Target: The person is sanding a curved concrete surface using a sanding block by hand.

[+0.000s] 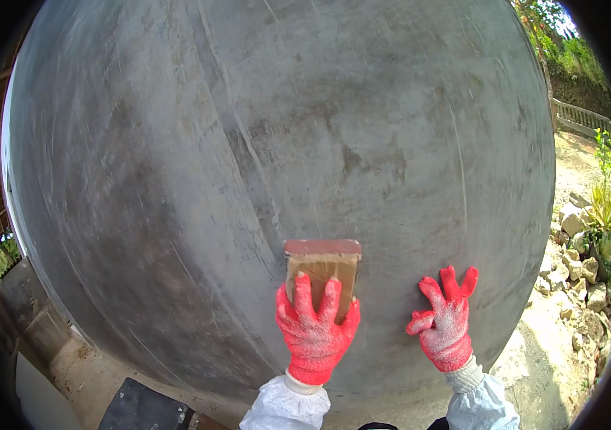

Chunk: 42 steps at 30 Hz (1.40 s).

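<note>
My left hand (316,337), in a red glove dusted with grey, grips a wooden sanding block (322,266) with a reddish-brown strip along its far edge. The fingers lie over the block's face, and its underside against the wall is hidden. Facing me is a grey cement-plastered wall (384,179) with scratches, darker patches and a long slanting streak. To the right, my right hand (449,326) in a matching glove is open, fingers spread and thumb out to the side, at the wall's surface; whether it presses on it I cannot tell. It holds nothing.
Loose stones (578,276) and a green plant (606,197) lie beyond the wall's right edge, with a pale railing (581,116) farther back. At lower left are a dark flat object (144,407) and a grey low wall (29,304).
</note>
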Tool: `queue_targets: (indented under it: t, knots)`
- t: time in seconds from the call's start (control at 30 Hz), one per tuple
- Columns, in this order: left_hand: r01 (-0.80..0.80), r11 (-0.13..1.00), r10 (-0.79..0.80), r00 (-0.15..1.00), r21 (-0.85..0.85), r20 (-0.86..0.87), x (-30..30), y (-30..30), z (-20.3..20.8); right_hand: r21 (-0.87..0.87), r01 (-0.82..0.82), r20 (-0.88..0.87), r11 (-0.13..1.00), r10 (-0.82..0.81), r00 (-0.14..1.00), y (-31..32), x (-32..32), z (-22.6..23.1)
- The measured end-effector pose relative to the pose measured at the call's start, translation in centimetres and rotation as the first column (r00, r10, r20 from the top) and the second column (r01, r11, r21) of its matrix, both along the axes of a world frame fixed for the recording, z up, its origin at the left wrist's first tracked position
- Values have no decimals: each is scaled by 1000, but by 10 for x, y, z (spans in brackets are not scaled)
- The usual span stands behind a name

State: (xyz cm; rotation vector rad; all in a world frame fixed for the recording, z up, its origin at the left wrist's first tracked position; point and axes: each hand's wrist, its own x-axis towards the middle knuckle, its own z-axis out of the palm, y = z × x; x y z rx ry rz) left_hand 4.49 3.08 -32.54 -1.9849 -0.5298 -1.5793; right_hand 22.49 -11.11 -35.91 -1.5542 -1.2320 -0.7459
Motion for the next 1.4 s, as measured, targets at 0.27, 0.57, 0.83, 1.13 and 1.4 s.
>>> queue_targets:
  t: [0.27, 0.57, 0.83, 1.13, 1.4]
  knots:
    - [45, 999, -49, 951, 22, 306, 23, 38, 189, -99, -50, -52, 994, 46, 998, -10, 4, 8]
    - [119, 991, -117, 992, -60, 42, 48, -19, 1, -145, -88, -71, 985, 78, 994, -26, -22, -40]
    - [133, 976, -83, 959, -172, 270, 62, -18, 121, -104, -51, 176, 993, 68, 982, 42, -60, 57]
    - [384, 849, -398, 917, -363, 39, 4, -32, 67, 86, 224, 239, 971, -238, 941, 91, -86, 64]
    - [720, 681, -623, 666, -136, 411, -19, -14, 112, 293, -60, 66, 954, 42, 997, 103, -99, 232]
